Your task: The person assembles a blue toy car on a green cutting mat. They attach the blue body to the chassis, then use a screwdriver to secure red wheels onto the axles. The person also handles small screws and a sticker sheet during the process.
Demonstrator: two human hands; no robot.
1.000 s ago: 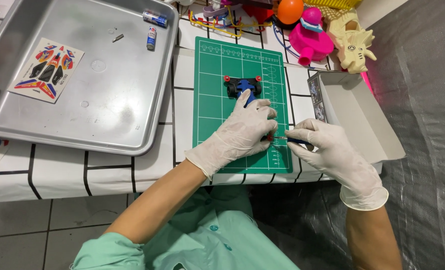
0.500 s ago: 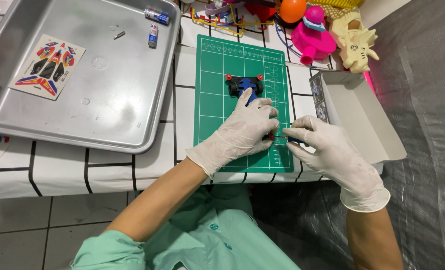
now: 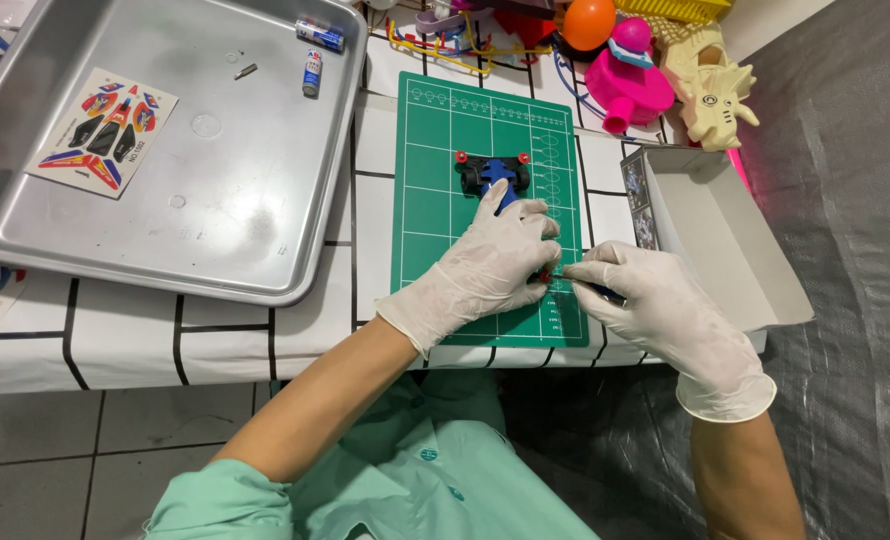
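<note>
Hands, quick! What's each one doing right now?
Left hand: closed over the toy car on the green mat, holding it down.
Right hand: closed on a thin dark tool.

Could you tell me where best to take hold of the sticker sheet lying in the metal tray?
Probably by its right-hand edge: the sticker sheet lies flat on the tray floor, with bare metal on that side and the tray wall close on the left. Come from above and slide a fingertip under a corner.
</note>
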